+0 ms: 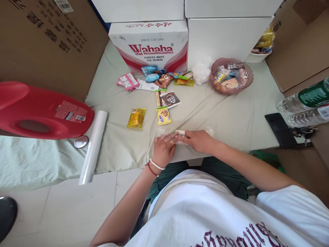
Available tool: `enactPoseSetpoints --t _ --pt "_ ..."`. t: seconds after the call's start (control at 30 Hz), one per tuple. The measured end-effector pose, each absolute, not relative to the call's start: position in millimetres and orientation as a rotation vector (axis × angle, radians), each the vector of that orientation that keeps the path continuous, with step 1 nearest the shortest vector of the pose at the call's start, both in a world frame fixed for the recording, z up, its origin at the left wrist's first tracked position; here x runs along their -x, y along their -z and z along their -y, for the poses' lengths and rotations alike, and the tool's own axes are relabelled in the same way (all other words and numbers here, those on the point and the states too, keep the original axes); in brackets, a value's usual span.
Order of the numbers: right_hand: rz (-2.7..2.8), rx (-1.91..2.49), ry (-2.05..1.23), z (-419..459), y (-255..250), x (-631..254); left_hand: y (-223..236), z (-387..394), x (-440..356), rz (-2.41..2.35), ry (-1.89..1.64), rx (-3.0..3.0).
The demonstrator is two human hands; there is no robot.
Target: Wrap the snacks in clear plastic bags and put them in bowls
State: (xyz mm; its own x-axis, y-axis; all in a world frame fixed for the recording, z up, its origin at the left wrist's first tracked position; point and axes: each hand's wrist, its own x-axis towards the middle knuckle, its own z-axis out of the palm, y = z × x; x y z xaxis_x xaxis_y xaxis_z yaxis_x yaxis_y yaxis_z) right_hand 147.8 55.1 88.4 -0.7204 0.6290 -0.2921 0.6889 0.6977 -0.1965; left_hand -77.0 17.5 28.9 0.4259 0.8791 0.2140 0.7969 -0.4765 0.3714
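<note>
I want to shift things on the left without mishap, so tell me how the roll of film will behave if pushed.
The roll of film will probably roll sideways, being cylindrical. Its near end juts past the table edge, so it may tip off. Its glossy surface looks slippery.

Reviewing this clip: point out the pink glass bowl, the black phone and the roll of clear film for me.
Pink glass bowl (225, 91): head view, on its front wall.
Black phone (279, 129): head view, middle of its face.
Roll of clear film (93, 147): head view, midway along its length.
</note>
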Motion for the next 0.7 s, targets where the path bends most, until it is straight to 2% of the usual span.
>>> enactPoseSetpoints --t 0.13,0.23,0.37,0.57,0.7 --pt "-2.713 -1.106 0.471 -42 -77 -144 -16 -22 101 -1.409 -0.867 -2.283" --pt "-2.738 -1.127 0.471 -40 -78 -140 -12 -28 116 -1.782 -1.072 -1.873" --pt "-2.731 -1.177 0.496 -39 -82 -136 -9 -36 122 -2.103 -1.071 -1.501" --pt "-2.724 -1.182 0.516 -39 -84 -137 -11 -31 97 -1.997 -0.945 -1.619" --pt "-2.797 -1.172 0.536 -35 -77 -138 -33 -23 69 -1.765 -1.068 -1.557"
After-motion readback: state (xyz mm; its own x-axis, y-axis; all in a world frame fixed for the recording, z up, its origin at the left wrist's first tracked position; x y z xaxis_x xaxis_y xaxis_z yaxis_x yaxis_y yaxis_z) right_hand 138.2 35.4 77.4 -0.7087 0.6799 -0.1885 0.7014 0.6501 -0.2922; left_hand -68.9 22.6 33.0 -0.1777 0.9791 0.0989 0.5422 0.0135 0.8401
